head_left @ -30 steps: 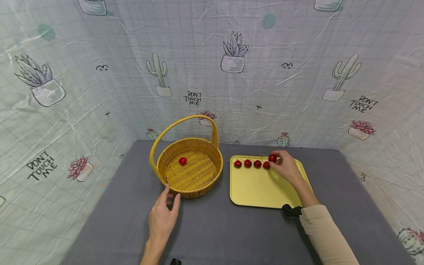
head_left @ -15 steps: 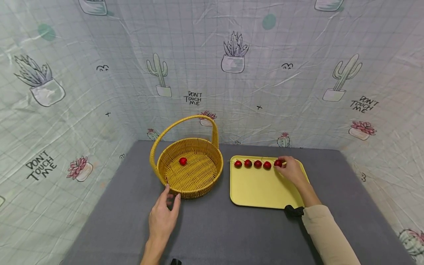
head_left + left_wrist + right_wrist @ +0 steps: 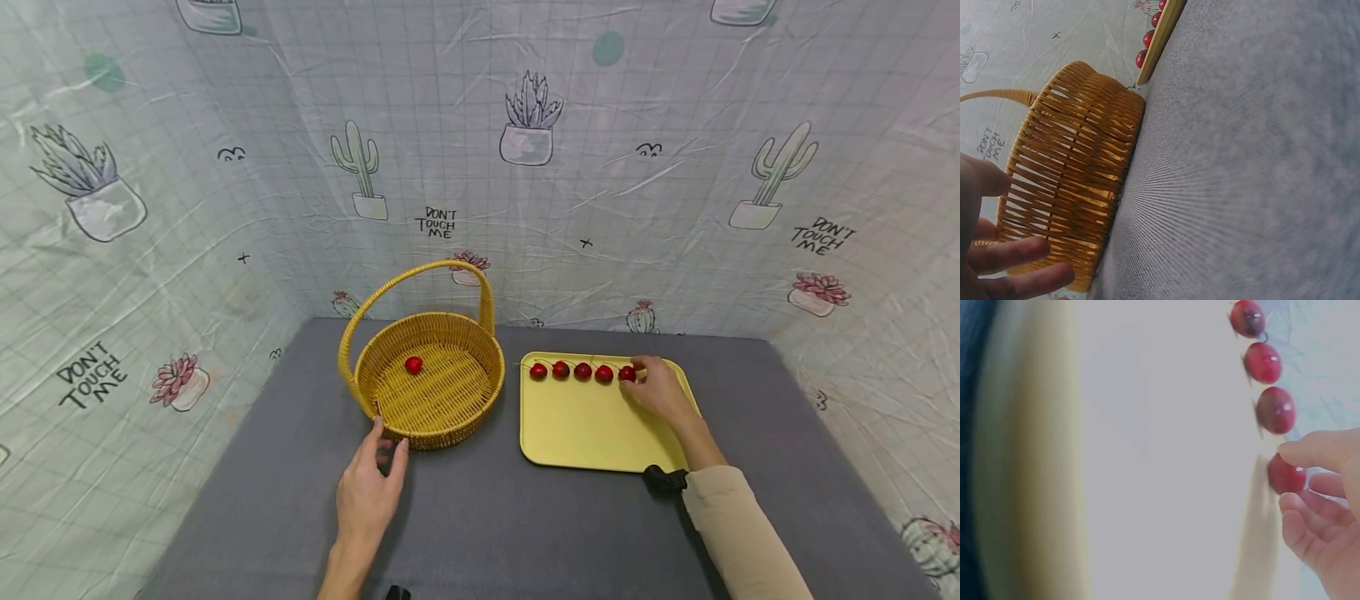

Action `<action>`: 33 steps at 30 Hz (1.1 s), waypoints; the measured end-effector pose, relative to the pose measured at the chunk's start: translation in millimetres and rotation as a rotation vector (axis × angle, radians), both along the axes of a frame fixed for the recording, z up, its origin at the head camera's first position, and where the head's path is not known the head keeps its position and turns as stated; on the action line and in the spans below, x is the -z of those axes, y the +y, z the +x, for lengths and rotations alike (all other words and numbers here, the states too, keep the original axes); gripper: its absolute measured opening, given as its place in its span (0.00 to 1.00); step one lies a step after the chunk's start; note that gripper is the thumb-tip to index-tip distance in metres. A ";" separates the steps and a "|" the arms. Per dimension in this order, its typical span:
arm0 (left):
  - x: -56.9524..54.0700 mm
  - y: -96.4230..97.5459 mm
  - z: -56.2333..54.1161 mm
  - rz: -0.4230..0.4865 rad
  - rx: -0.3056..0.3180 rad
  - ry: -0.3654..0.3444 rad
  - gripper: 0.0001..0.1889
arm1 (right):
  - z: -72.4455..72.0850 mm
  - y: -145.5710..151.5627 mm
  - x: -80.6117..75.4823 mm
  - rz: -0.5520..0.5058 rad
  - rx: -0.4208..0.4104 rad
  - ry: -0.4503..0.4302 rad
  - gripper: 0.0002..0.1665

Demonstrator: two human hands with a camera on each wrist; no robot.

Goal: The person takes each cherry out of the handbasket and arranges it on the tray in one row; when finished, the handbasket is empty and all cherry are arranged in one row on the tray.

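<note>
On the yellow tray (image 3: 592,429), a row of red cherries (image 3: 582,372) with thin stems lies along the far edge. My right hand (image 3: 663,393) pinches the rightmost cherry (image 3: 1286,474) between thumb and fingers, at the end of that row. Left of the tray stands a yellow woven basket (image 3: 450,437) with a tall arched handle; one cherry (image 3: 413,365) lies inside it. My left hand (image 3: 366,496) is at the basket's near left side, fingertips at the rim, fingers loosely extended. In the left wrist view, its fingers (image 3: 1019,253) are in front of the woven wall.
A grey cloth (image 3: 480,525) covers the tabletop. Behind and at both sides hangs a pale sheet (image 3: 585,192) printed with cacti. A black strap piece (image 3: 663,478) at my right wrist hangs over the tray's near right edge.
My right hand has moved a little right and down with the cherry, bringing it to the row's right end on the tray. The left hand and basket have stayed still.
</note>
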State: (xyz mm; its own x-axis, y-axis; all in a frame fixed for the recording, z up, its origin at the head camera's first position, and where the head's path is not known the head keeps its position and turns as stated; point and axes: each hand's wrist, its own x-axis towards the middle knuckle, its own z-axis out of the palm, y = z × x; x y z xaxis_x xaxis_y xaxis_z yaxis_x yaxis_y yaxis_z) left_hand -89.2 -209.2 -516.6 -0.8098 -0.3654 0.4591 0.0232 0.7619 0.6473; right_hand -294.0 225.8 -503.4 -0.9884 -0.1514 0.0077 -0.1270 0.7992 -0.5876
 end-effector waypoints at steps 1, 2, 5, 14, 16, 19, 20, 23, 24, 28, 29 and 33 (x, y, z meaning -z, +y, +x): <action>-0.5 -0.1 0.3 0.000 -0.001 -0.001 0.30 | 0.2 -0.2 -2.2 0.000 -0.008 0.005 0.34; -0.6 -0.3 0.3 0.001 -0.002 -0.004 0.30 | 0.3 -0.2 -5.0 0.000 -0.014 0.010 0.35; -1.3 -0.8 0.7 0.005 -0.005 -0.010 0.30 | 0.6 -1.4 -16.0 -0.002 -0.032 0.042 0.35; -2.2 -1.6 0.7 0.001 -0.003 -0.013 0.31 | 1.4 -26.4 -57.7 0.001 -0.090 0.127 0.34; -2.7 -1.5 0.8 0.000 -0.004 -0.011 0.31 | 1.2 -36.9 -65.5 -0.003 -0.106 0.162 0.34; -2.1 -1.4 0.1 -0.001 -0.006 -0.012 0.31 | 1.2 -53.7 -75.1 -0.024 -0.126 0.193 0.33; -1.8 -1.3 -0.1 0.000 -0.006 -0.013 0.31 | 1.3 -59.4 -78.0 -0.032 -0.130 0.198 0.33; -1.1 -1.0 -0.3 0.001 -0.005 -0.017 0.31 | 2.6 -75.7 -85.0 -0.061 -0.143 0.199 0.33; -1.0 -1.0 -0.2 0.001 -0.005 -0.020 0.31 | 3.1 -80.9 -86.9 -0.069 -0.149 0.203 0.33; -0.7 -0.8 0.5 0.003 -0.006 -0.030 0.31 | 5.7 -101.0 -93.7 -0.095 -0.180 0.213 0.33; -0.5 -0.8 0.4 0.003 -0.008 -0.035 0.31 | 6.3 -105.8 -95.3 -0.097 -0.191 0.217 0.33; -0.5 -0.8 0.5 0.010 -0.007 -0.042 0.31 | 7.3 -126.1 -100.6 -0.101 -0.239 0.231 0.33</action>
